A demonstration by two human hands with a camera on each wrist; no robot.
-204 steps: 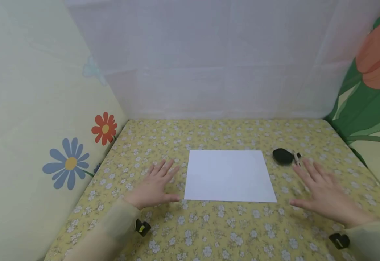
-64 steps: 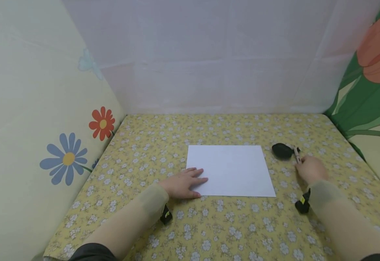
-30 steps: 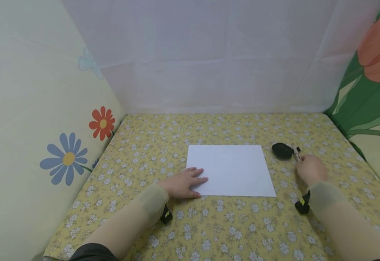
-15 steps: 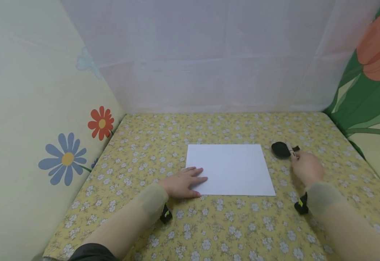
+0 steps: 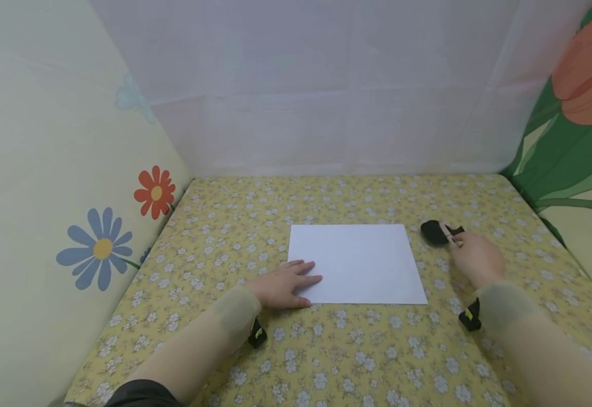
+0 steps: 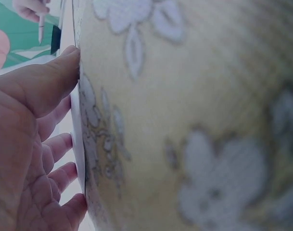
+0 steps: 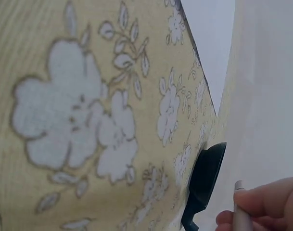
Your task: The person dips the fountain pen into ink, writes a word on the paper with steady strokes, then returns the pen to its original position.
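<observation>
1. Nearest: both forearms reach in from below, each wrist carrying a black wrist device (left, right); yellow marks on them, too small to read.
2. Left hand: palm down, fingers spread straight on the near-left corner of the white paper, thumb by its near edge.
3. Paper lies flat, mostly right of the left hand, between both hands; visible face plain white.
4. Right hand: past the paper's right side, thumb and fingers pinching a slim light pen-like stick, raised off the cloth.
5. Black spoon-like piece, just left of right hand's fingertips, on the cloth; bowl-shaped end with narrow handle, contents can't tell. Stick overlaps it in head view; right wrist view shows a gap.
6. Under everything, yellow floral tablecloth.
7. Far beyond hands: creased white sheet; blue flower and red flower on the left-hand side, tulip print on the right.
</observation>
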